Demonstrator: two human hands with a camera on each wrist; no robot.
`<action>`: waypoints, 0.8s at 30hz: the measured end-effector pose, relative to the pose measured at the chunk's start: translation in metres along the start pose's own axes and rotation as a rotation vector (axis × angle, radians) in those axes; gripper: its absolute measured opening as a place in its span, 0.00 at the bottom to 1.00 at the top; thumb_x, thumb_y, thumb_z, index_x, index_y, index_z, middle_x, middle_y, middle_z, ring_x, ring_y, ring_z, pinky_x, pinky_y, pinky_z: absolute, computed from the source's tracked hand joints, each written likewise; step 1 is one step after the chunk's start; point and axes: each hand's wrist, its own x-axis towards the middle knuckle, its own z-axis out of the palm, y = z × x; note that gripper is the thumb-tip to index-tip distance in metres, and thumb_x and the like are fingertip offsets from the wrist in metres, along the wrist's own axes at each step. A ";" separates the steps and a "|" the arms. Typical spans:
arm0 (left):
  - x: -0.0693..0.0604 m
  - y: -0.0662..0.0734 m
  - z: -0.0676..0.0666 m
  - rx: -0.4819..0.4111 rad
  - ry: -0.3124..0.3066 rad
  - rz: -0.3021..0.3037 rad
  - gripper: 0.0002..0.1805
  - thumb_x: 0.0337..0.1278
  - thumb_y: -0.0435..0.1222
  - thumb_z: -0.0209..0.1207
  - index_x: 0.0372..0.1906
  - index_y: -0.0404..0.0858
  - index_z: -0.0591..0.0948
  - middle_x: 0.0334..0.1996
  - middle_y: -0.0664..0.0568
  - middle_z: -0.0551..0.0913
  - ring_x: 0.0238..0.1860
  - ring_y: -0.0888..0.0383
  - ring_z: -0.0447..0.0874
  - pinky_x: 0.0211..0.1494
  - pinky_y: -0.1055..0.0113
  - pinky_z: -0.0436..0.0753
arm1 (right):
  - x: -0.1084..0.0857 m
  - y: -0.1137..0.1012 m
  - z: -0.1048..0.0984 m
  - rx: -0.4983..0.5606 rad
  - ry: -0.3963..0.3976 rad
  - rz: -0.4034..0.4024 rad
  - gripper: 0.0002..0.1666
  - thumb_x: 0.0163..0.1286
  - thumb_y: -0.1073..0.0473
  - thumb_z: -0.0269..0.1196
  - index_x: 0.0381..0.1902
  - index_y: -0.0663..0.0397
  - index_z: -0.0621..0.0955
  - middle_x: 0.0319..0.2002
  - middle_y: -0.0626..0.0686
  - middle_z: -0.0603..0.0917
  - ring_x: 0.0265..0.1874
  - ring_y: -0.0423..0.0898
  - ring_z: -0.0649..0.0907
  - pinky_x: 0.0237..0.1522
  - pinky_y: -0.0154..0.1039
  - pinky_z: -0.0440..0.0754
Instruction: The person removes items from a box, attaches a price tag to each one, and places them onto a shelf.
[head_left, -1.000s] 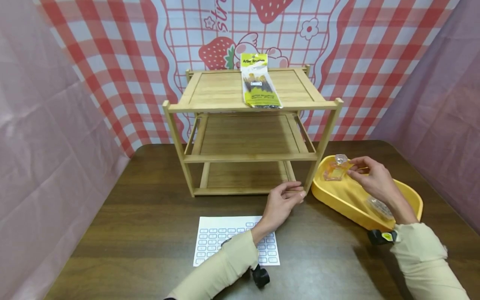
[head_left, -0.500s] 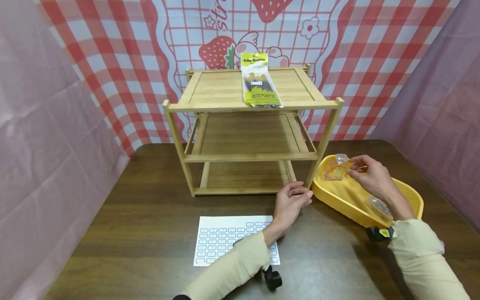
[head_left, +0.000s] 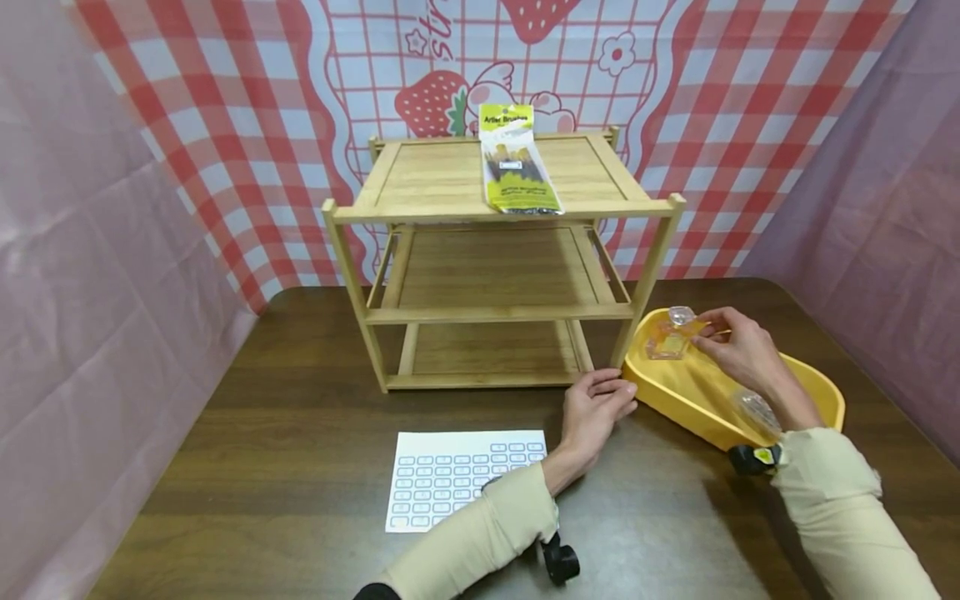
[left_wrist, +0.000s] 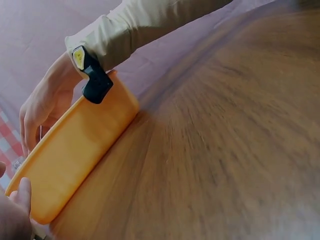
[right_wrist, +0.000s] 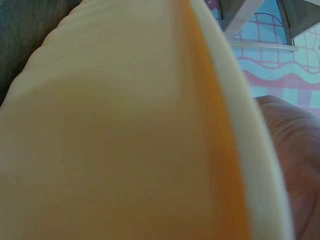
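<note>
In the head view my right hand (head_left: 742, 354) reaches over the yellow tray (head_left: 686, 417), thumb and fingers pinching the right side of a small clear bottle (head_left: 666, 343) with a faceted stopper. My left hand (head_left: 591, 417) lies by the shelf's front right foot, its fingers loosely bent and its fingertips at the tray's near left end. From the left wrist, fingers (left_wrist: 24, 195) touch the end of the tray wall (left_wrist: 75, 150). The right wrist view is mostly tray wall (right_wrist: 110, 125), with part of the right hand (right_wrist: 295, 160) behind it; the bottle is hidden there.
A three-tier wooden shelf (head_left: 498, 313) stands at the centre back, a packet of brushes (head_left: 521, 171) on its top tier. A second clear object (head_left: 756, 410) lies in the tray. A white label sheet (head_left: 427, 483) is on the table, partly under the left forearm.
My left hand has moved right along the shelf's lower front edge to the tray's end. My right hand and the bottle have stayed nearly in place.
</note>
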 end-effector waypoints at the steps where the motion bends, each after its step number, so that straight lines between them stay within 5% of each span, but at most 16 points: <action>1: 0.000 -0.001 0.001 0.001 0.001 0.003 0.17 0.60 0.17 0.63 0.53 0.19 0.78 0.36 0.47 0.85 0.37 0.55 0.85 0.43 0.69 0.87 | 0.001 0.000 0.000 0.000 0.000 -0.001 0.21 0.72 0.65 0.65 0.56 0.76 0.75 0.43 0.72 0.83 0.45 0.69 0.84 0.31 0.20 0.73; 18: -0.001 -0.005 0.013 -0.032 0.067 0.010 0.16 0.54 0.15 0.65 0.49 0.23 0.81 0.37 0.39 0.83 0.29 0.60 0.84 0.41 0.67 0.88 | 0.011 0.004 0.004 0.007 -0.056 -0.014 0.25 0.72 0.67 0.64 0.59 0.79 0.71 0.50 0.79 0.79 0.48 0.74 0.81 0.35 0.19 0.71; 21: -0.001 -0.006 0.015 -0.041 0.078 0.004 0.16 0.54 0.15 0.65 0.48 0.24 0.81 0.37 0.39 0.83 0.29 0.59 0.84 0.40 0.67 0.88 | 0.013 0.002 0.005 -0.010 -0.062 -0.026 0.26 0.71 0.68 0.65 0.60 0.80 0.70 0.50 0.80 0.79 0.48 0.75 0.81 0.40 0.28 0.78; 24: -0.001 -0.006 0.018 -0.051 0.091 -0.001 0.16 0.54 0.15 0.65 0.48 0.24 0.81 0.37 0.39 0.82 0.28 0.59 0.84 0.40 0.67 0.88 | 0.014 0.002 0.006 -0.017 -0.085 -0.026 0.28 0.72 0.68 0.64 0.61 0.82 0.68 0.51 0.81 0.78 0.50 0.77 0.80 0.48 0.50 0.84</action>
